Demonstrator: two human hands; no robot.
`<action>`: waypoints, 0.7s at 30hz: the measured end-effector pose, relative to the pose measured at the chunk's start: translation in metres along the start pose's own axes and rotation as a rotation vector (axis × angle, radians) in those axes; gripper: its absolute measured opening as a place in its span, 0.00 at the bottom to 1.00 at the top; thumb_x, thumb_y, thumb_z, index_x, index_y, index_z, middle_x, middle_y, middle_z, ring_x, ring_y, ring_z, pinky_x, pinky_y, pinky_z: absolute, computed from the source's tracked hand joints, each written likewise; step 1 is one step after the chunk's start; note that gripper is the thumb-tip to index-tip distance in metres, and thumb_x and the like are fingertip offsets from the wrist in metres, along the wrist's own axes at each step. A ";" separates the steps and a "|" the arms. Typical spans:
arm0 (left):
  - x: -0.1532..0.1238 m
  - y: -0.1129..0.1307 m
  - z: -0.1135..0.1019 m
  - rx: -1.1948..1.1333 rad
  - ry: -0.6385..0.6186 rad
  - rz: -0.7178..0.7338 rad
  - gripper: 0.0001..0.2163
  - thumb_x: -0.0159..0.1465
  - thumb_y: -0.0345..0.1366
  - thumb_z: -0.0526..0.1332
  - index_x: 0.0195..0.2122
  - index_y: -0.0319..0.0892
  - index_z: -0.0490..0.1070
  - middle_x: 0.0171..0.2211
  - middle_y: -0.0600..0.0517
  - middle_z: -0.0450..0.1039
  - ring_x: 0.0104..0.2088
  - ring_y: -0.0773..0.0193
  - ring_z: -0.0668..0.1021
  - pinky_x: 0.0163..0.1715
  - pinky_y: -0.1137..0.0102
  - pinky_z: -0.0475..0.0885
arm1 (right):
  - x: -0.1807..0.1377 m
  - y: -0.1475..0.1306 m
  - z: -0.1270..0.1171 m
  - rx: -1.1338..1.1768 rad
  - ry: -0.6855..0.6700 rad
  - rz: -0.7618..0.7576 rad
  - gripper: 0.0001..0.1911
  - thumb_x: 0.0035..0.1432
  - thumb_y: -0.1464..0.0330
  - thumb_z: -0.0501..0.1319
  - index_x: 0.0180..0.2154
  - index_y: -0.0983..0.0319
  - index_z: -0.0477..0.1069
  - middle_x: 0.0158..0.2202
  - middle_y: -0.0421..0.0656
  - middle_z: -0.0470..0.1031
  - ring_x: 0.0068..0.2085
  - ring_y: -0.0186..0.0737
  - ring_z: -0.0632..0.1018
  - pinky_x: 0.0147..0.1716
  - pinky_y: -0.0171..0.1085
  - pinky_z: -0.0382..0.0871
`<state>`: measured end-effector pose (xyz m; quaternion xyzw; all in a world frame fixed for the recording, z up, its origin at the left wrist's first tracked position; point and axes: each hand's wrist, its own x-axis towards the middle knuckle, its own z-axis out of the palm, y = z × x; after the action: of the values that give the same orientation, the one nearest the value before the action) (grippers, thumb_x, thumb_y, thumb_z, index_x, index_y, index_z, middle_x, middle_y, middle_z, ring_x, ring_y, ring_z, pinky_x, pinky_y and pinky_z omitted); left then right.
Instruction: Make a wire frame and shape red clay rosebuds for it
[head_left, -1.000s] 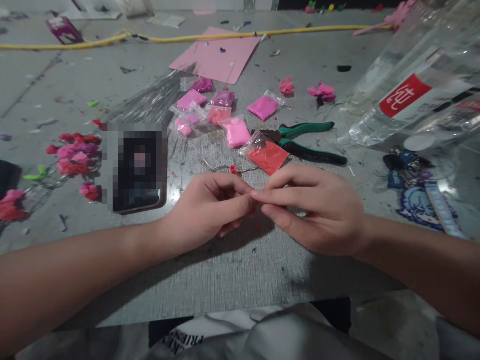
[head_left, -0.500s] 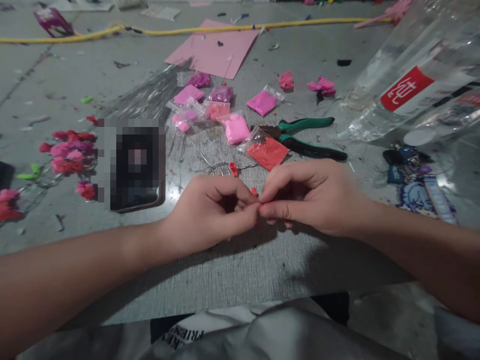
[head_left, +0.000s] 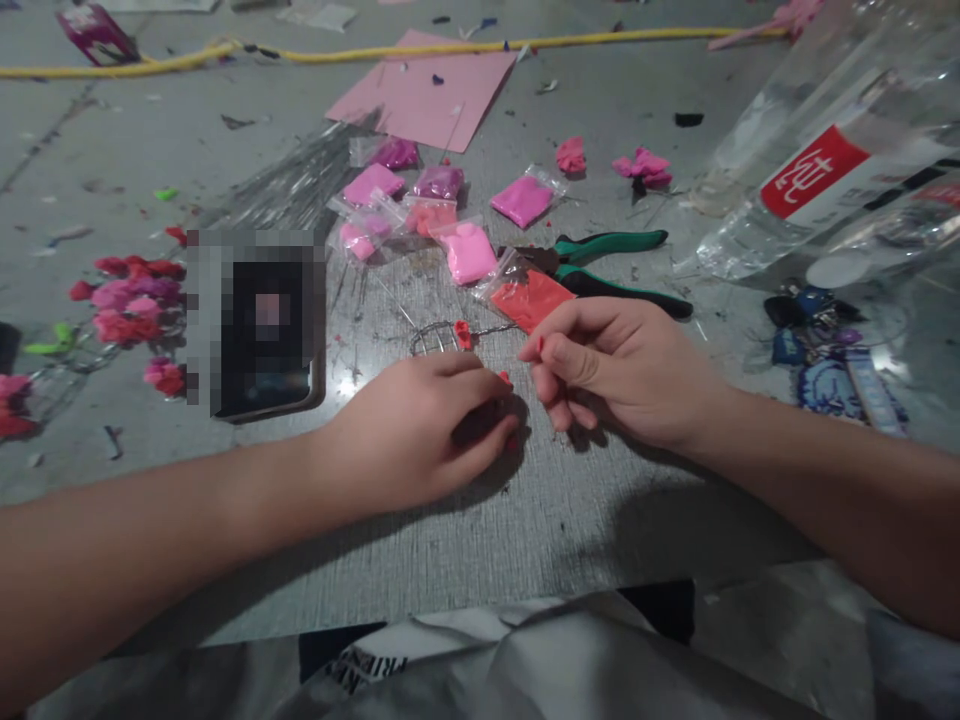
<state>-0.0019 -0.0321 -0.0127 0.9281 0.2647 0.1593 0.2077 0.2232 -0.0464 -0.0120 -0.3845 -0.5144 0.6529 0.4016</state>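
Note:
My right hand [head_left: 622, 370] is raised just over the table, thumb and index finger pinching a tiny bit of red clay [head_left: 540, 343]. Its other fingers curl loosely below. To its left, my left hand [head_left: 427, 425] lies low on the table, palm down, with fingers bent and thumb curled toward them; anything at its fingertips is mostly hidden. Small red clay pieces [head_left: 506, 378] show beside those fingertips. Just behind is a twisted wire stem [head_left: 491, 331] with a red clay bud [head_left: 463, 334]. An orange-red clay packet [head_left: 531, 298] lies behind my right hand.
Green-handled pliers [head_left: 622, 265] and several pink clay packets [head_left: 470, 252] lie behind the hands. A phone [head_left: 274, 350], clay flowers [head_left: 135, 300] and a wire bundle [head_left: 292, 175] are leftward. Clear bottles [head_left: 810, 190] and trinkets [head_left: 825, 350] sit on the right.
The hands, whose fingertips were meeting, have come apart. My right hand has risen slightly with the red bit in its pinch; my left hand has turned palm down on the table.

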 end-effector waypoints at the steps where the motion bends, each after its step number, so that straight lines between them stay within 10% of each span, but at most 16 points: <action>1: -0.002 0.003 0.000 0.010 -0.045 0.012 0.12 0.72 0.38 0.59 0.41 0.37 0.79 0.34 0.47 0.77 0.34 0.61 0.79 0.33 0.68 0.73 | 0.000 0.000 0.000 -0.005 0.019 -0.020 0.17 0.62 0.56 0.72 0.35 0.63 0.75 0.25 0.36 0.78 0.19 0.29 0.76 0.11 0.26 0.64; 21: -0.011 0.016 0.013 0.010 -0.053 -0.049 0.07 0.71 0.31 0.61 0.42 0.40 0.80 0.37 0.49 0.80 0.35 0.61 0.81 0.37 0.66 0.76 | -0.002 -0.001 0.002 -0.072 0.011 -0.079 0.17 0.63 0.55 0.71 0.36 0.62 0.75 0.25 0.36 0.75 0.23 0.29 0.76 0.17 0.27 0.67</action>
<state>0.0010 -0.0542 -0.0184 0.9263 0.2825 0.1281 0.2139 0.2222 -0.0484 -0.0107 -0.3817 -0.5502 0.6153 0.4159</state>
